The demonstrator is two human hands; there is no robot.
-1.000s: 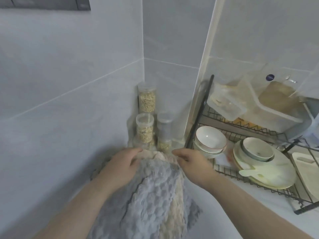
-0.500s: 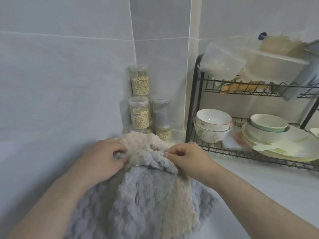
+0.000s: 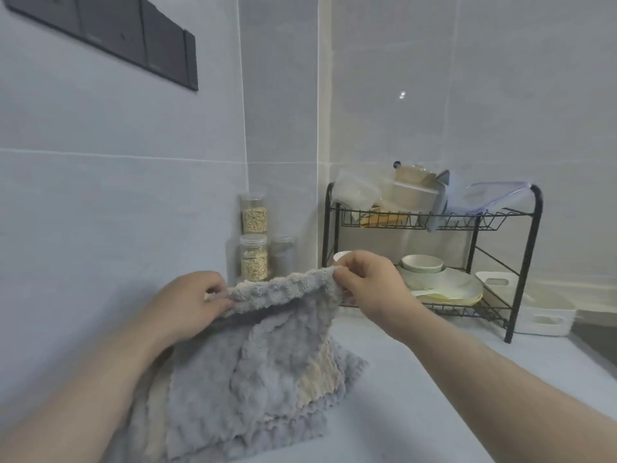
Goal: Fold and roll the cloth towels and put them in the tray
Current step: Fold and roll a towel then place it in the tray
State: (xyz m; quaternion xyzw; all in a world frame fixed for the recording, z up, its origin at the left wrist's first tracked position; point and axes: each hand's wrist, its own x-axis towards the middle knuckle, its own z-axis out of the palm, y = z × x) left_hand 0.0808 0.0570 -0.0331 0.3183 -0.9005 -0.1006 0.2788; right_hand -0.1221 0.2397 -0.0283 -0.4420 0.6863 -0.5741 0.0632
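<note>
Jars [image 3: 254, 240] of pale grain are seen from the head view, stacked one on the other in the tiled corner, with a third jar [image 3: 283, 255] just beside the lower one. To their right a black wire rack [image 3: 531, 255] is stood on the counter [image 3: 434, 396]. Its upper shelf is loaded with plastic containers [image 3: 414, 193], and its lower shelf with bowls [image 3: 422, 264] and a stack of plates [image 3: 447, 289]. One further bowl on the lower shelf is largely hidden behind the right hand [image 3: 370, 285]. The white tray [image 3: 547, 320] is set on the counter just beside the rack's right leg, well apart from the towels, and its inside cannot be made out. A dark panel [image 3: 133, 38] is fixed high on the left wall. The grey towel [image 3: 253, 362] is held up in front of the jars, whose bases are covered by its top edge; its lower part is left lying on the counter over a beige cloth [image 3: 317, 379], which shows through at the right side. The left hand [image 3: 187, 305] is raised at the towel's upper left corner with fingers curled and the edge pinched between thumb and fingertips. The right hand is lifted slightly higher at the upper right corner, knuckles turned upward, the cloth gripped between thumb and bent fingers. The top edge is stretched between the two hands, and both forearms are extended forward over the counter.
</note>
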